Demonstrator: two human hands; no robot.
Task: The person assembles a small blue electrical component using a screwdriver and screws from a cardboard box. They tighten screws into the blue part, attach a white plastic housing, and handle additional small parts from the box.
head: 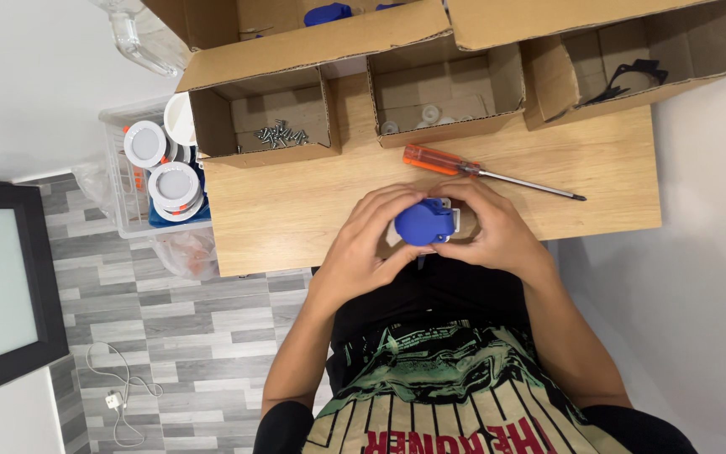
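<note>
- We sit at the table (296, 210); everything below is placed from it.
- Three cardboard boxes (443, 84) line its far edge; the leftmost holds screws (277, 134).
- A bin (140, 197) of white discs stands off its left side.
- An orange screwdriver (464, 168) lies mid-table.
- Our left hand (363, 244) and right hand (489, 231) clasp the blue part (422, 223) together over the near edge.

An orange-handled screwdriver (489, 172) lies on the wooden table (296, 210) near a cardboard box of screws (277, 134).
</note>
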